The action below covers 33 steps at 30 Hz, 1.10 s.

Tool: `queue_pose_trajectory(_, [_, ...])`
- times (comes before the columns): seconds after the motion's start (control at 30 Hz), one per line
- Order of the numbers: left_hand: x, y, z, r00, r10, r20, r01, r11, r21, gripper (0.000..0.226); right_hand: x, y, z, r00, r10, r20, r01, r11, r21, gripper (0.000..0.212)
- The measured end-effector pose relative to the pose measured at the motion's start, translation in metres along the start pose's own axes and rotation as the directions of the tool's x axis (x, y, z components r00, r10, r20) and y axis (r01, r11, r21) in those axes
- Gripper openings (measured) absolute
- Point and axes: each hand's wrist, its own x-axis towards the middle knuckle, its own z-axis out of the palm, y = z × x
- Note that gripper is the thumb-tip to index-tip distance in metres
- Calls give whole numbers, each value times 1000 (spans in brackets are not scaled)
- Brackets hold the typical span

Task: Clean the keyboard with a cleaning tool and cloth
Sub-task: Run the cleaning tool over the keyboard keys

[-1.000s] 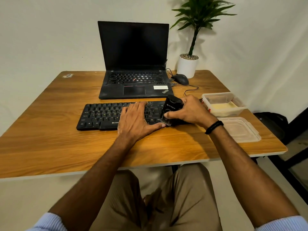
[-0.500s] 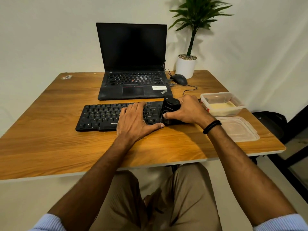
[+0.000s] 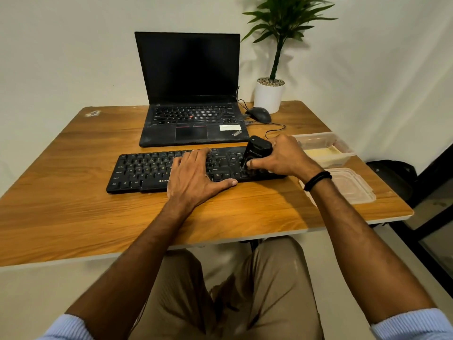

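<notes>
The black keyboard [image 3: 152, 169] lies on the wooden table [image 3: 73, 217] in front of the laptop [image 3: 191, 94]. The left hand [image 3: 196, 175] rests flat on its keys, fingers straight, while the right hand [image 3: 284, 158] grips the black cleaning tool [image 3: 256, 153] (tilted, lower end on the keyboard's right part).

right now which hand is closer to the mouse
Right. The right hand, gripping the cleaning tool, is just in front of the mouse; the left hand lies farther left on the keyboard.

Black keyboard [image 3: 152, 169], black cleaning tool [image 3: 257, 149], wood-grain brown table [image 3: 73, 217].
</notes>
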Motion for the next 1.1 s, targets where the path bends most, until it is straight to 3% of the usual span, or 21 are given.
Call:
queue_pose_trajectory(0.1, [0,0,-1,1000,1,-6,-1,1000,-2,108,1,4,-2,998,12,-69,-13,1000,-14,28])
queue_pose_trajectory(0.2, [0,0,0,1000,-4,-1,4,1000,0,108,2,4,0,999,-2,40,1,1000,11,24])
queue_pose_trajectory(0.3, [0,0,0,1000,-3,5,3,1000,4,107,4,5,1,998,4,-64,-4,1000,6,28])
queue_pose_trajectory(0.5, [0,0,0,1000,1,2,-1,1000,9,108,7,5,16,992,-110,-57,117,984,136,74])
queue_pose_trajectory(0.8, [0,-1,0,1000,2,5,-3,1000,11,109,12,12,22,977,-174,-124,182,982,53,74])
queue_pose_trajectory(0.9, [0,-1,1,1000,-1,0,1,1000,12,108,14,11,24,972,-220,-83,228,968,106,71])
queue_pose_trajectory(1.1, [1,-1,1,1000,1,-2,-1,1000,15,109,14,10,30,966,-219,-135,232,969,90,71])
